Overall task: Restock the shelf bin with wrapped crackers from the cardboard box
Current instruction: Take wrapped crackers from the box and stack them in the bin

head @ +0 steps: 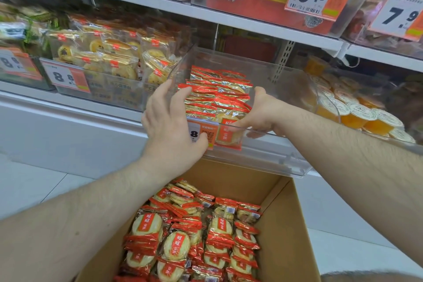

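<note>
White store shelving [160,5] is running across the view, carrying clear bins with orange price tags. At the middle, a clear shelf bin [263,153] is sitting pulled forward from the lower shelf, and a row of wrapped crackers [217,96] in red and gold wrappers is standing packed on edge inside its left part, while the right part of the bin is showing bare plastic. One cracker packet is facing outward against the front wall, beside the bin's price tag [201,134].

A person's left hand [170,119] is resting against the left side of the row with its fingers spread and fairly straight, the fingertips touching the wrappers and the thumb lying over the price tag. The right hand [258,114] is reaching over the front wall into the bin, its fingers curling around the right end of the row near the front; how firmly it is gripping is hard to tell, as the fingertips are lying behind the plastic.

Below the bin, an open cardboard box [288,224] is sitting on the pale tiled floor [34,188], holding many more loose packets [194,236] of the same crackers.

To the left, a neighbouring bin is holding gold-wrapped pastries [114,57]; to the right, another is holding orange jelly cups [357,112].
</note>
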`<action>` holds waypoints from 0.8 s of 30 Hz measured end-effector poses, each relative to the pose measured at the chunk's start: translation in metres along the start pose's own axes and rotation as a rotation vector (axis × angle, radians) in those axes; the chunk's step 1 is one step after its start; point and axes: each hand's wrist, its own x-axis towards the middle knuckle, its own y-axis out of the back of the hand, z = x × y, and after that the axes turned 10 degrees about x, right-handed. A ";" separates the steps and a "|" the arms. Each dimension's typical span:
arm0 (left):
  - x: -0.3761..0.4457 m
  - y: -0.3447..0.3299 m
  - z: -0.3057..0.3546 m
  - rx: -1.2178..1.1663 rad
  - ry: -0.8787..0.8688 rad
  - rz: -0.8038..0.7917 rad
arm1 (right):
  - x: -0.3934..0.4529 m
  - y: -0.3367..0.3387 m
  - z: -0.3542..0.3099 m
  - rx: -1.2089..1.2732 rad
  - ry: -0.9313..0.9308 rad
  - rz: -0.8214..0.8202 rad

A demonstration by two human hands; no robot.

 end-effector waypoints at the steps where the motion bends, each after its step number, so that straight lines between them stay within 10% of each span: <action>1: -0.001 0.002 0.002 0.010 -0.074 0.066 | -0.006 0.002 -0.001 -0.050 0.016 0.020; 5: -0.004 0.008 0.007 -0.092 -0.349 0.137 | -0.033 -0.002 0.011 -0.381 0.390 0.375; 9: -0.016 0.004 0.011 -0.183 -0.341 -0.304 | -0.069 -0.036 0.047 -0.126 0.953 0.532; 15: -0.032 -0.036 -0.027 0.205 -0.274 -1.074 | -0.033 -0.114 0.140 -0.256 0.381 0.031; 24: -0.028 -0.045 -0.049 0.241 -0.100 -1.162 | 0.013 -0.219 0.209 -0.312 0.152 -0.130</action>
